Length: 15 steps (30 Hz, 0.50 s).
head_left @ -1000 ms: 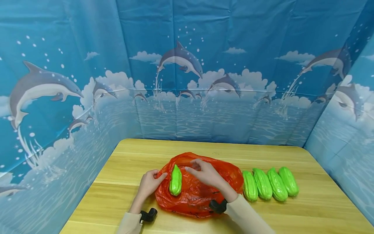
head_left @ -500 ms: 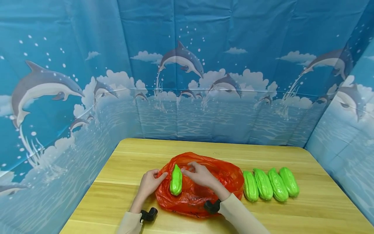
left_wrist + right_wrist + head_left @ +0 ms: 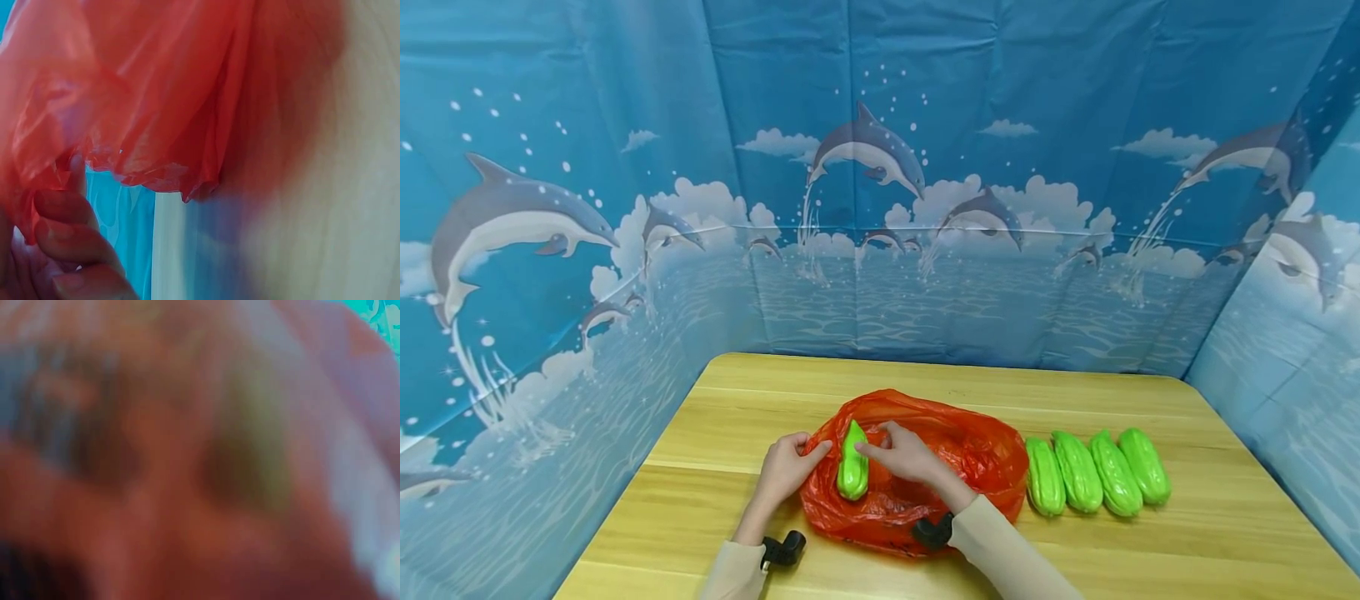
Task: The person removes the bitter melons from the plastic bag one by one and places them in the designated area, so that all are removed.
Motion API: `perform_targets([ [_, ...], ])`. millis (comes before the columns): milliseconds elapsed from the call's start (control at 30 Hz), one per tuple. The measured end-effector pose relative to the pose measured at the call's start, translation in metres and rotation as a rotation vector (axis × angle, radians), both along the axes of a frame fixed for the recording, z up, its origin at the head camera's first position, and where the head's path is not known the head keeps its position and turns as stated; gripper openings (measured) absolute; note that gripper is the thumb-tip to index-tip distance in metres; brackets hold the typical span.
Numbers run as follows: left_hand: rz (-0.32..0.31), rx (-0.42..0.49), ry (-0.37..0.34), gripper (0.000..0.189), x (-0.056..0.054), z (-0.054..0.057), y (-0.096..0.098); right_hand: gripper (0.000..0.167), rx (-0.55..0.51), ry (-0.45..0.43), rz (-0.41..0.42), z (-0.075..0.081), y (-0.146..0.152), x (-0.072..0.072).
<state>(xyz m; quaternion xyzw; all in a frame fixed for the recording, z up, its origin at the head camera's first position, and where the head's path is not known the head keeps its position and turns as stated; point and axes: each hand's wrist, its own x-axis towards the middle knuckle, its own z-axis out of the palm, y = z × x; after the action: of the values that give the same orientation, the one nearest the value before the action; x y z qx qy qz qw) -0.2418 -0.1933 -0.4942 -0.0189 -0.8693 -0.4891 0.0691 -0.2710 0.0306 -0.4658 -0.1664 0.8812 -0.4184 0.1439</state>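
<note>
A red plastic bag [image 3: 910,525] is spread open on the table, and a shiny green bitter melon [image 3: 852,477] stands at its left side with the tip pointing away. My left hand [image 3: 784,471] pinches the bag's left edge; in the left wrist view its curled fingers [image 3: 75,240] grip the gathered red film [image 3: 162,112]. My right hand [image 3: 913,457] is over the bag, its thumb overlapping the melon's right side and its other fingers loosely bent. The right wrist view is blurred, with a green patch [image 3: 250,437] amid red.
Several more green bitter melons [image 3: 1078,475] lie in a row to the right of the bag. The wooden table [image 3: 1225,533] ends at a blue dolphin-print curtain [image 3: 880,308] behind and at the sides.
My right hand has moved left and slightly down, bringing its thumb to the bitter melon. The left hand keeps its hold on the bag edge.
</note>
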Motion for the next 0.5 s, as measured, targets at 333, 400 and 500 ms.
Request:
perform_targets([
  [333, 0.008, -0.013, 0.008, 0.033, 0.0003, 0.0001, 0.0002, 0.085, -0.009, -0.066, 0.007, -0.0048, -0.0061, -0.0004],
  [400, 0.01, -0.016, 0.007, 0.034, 0.0004, 0.0003, 0.0002, 0.085, -0.027, -0.078, 0.008, -0.0069, -0.0074, -0.0006],
  [500, 0.009, -0.017, 0.008, 0.034, 0.0007, 0.0009, 0.0003, 0.086, -0.055, -0.099, 0.002, -0.0102, -0.0091, -0.0009],
])
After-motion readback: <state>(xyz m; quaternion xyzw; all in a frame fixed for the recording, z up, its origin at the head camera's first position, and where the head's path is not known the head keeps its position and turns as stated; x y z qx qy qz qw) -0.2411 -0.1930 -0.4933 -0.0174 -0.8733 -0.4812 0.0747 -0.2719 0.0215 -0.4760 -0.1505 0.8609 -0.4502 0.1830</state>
